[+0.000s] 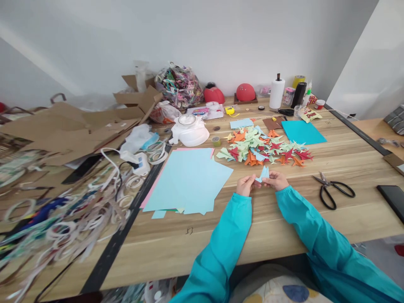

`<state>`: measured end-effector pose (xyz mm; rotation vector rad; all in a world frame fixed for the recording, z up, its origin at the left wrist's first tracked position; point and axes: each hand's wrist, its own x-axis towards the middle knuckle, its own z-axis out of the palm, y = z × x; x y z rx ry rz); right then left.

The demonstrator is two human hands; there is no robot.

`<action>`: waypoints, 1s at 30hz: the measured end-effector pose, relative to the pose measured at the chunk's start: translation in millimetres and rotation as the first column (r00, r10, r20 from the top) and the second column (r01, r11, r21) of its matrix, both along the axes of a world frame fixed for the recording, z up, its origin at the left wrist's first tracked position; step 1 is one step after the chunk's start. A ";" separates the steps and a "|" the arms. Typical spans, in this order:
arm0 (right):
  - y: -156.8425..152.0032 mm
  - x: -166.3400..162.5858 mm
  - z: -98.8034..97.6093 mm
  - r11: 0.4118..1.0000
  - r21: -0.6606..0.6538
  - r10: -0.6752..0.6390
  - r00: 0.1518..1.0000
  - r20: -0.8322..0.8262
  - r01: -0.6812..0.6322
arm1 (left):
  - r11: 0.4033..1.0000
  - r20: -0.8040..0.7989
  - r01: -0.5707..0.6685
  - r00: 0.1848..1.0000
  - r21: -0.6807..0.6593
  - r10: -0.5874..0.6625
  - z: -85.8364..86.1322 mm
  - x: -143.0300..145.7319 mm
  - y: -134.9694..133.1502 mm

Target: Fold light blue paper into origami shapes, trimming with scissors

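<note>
Left hand [244, 185]: thumb and fingers pinching the left end of a folded light-blue paper [264, 173]. Right hand [276, 181]: fingertips closed on the same paper at its lower right. Position of paper: directly between the two hands, over the wooden table [261, 231]; pointed flaps standing upward, low tip directed left; upright part nearer the right hand, low tip nearer the left; long axis unclear at this size. Just beyond, far side: one heap of folded paper figures [252, 141], green, orange, red and blue. Left: one stack of light-blue sheets [189, 181], pink showing at its edge. Right: black-handled scissors [325, 184], blades parted. Far right, beside the heap: one teal sheet [303, 131], lying flat.
</note>
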<state>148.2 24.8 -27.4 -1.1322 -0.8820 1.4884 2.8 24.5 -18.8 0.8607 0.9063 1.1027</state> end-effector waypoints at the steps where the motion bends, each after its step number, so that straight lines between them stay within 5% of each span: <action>1: 0.2 0.1 -0.4 1.000 -0.001 -0.005 1.000 -0.001 0.005 | 1.000 0.020 0.002 1.000 -0.006 -0.002 0.1 -0.5 0.3; 6: 1.1 0.2 -1.4 1.000 -0.003 -0.030 0.999 -0.014 0.030 | 0.996 0.094 -0.084 0.992 0.003 0.084 -1.8 -1.7 2.7; 12: -1.4 -1.3 2.9 1.000 0.010 -0.005 0.999 -0.036 0.005 | 0.992 -0.059 -0.087 0.994 0.090 0.092 -8.5 8.3 -2.3; 17: -3.0 -1.8 8.2 1.000 -0.001 0.019 0.998 -0.067 -0.019 | 0.992 -0.035 -0.113 0.993 0.054 0.115 -11.8 6.5 0.0; 30: -8.3 -9.4 6.4 0.990 0.136 0.029 0.993 0.112 -0.044 | 0.982 -0.125 -0.174 0.975 0.071 0.182 -10.0 5.4 -1.0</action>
